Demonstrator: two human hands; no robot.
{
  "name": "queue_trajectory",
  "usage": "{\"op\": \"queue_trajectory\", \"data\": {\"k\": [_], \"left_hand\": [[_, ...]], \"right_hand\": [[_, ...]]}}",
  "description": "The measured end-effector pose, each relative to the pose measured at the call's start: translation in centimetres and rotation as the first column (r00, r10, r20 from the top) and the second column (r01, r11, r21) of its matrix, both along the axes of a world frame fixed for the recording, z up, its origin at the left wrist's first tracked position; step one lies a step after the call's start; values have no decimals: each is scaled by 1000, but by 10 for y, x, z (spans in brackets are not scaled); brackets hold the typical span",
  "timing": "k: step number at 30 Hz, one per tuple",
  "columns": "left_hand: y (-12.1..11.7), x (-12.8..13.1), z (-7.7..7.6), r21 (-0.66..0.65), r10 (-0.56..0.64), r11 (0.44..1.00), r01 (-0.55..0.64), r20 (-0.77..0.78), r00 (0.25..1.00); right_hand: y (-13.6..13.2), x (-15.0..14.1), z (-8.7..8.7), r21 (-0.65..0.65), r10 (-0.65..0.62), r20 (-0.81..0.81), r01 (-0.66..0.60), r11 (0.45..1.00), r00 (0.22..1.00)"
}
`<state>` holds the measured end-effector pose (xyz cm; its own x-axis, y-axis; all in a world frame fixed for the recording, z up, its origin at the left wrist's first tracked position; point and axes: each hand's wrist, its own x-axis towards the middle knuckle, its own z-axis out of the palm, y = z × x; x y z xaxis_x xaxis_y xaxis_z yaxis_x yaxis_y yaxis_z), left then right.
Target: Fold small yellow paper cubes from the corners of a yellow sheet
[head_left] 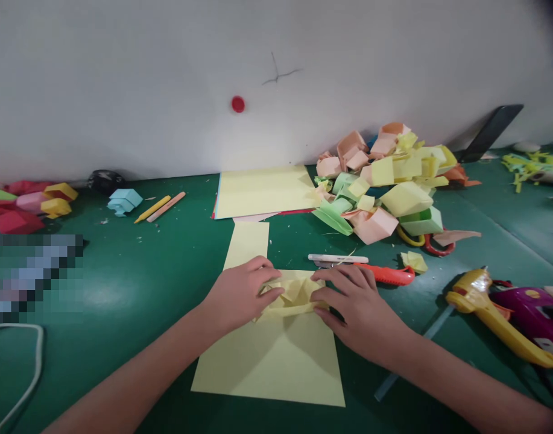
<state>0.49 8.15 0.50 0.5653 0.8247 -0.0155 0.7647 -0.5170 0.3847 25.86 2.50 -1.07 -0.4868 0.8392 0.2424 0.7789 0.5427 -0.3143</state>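
Observation:
A folded piece of pale yellow paper (294,296), shaped like a shallow open box, rests on a flat pale yellow sheet (267,367). My left hand (246,294) pinches its left end between thumb and fingers. At the opposite end, my right hand (348,296) grips the paper's edge with curled fingers. Some of the folds inside are partly hidden by my fingertips. Just beyond my left hand lies a yellow paper strip (246,244). A white pen (338,258) and a red-handled cutter (389,275) lie behind my right hand.
A pile of folded paper pieces (385,187) stands at the back right, near scissors (439,242). A yellow glue gun (488,307) lies right. Stacked paper sheets (265,191) touch the wall. Coloured paper shapes (27,208) and a white cable (40,355) are at left.

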Motion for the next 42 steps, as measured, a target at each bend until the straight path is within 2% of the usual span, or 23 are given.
{"op": "queue_trajectory", "data": {"k": [4, 9, 11, 15, 18, 22, 25, 31, 36, 42], "left_hand": [[3, 13, 2, 10, -82, 997, 82, -22, 996], [-5, 14, 4, -79, -27, 996, 32, 65, 998], [-9, 15, 4, -114, -10, 993, 24, 115, 993], [-12, 16, 5, -143, -55, 986, 83, 190, 980], [-13, 15, 3, -153, -86, 981, 121, 216, 973], [-11, 10, -3, -110, -171, 974, 198, 211, 962], [-9, 5, -7, -56, -255, 961, 270, 194, 947], [-9, -8, -9, 89, -439, 899, 430, 203, 875], [-15, -22, -12, 129, -433, 901, 414, 198, 880], [-22, -33, -8, 242, -504, 835, 494, -26, 863]], "right_hand": [[-1, 2, 4, -14, 67, -49, -67, 998, 997], [7, 7, 9, -131, 97, -170, -120, 984, 981], [14, 7, 7, -137, 81, -196, -109, 985, 977], [27, 1, 4, -128, 72, -172, -95, 987, 982], [36, -5, 3, -79, 145, -179, -161, 984, 973], [40, -6, -3, 57, 363, -168, -359, 932, 916], [38, -2, -7, 148, 459, -83, -445, 883, 884], [30, 3, -4, 199, 514, 71, -517, 833, 855], [25, -1, -3, 222, 543, 129, -558, 800, 830], [23, -2, -4, 237, 537, 194, -570, 787, 821]]}}
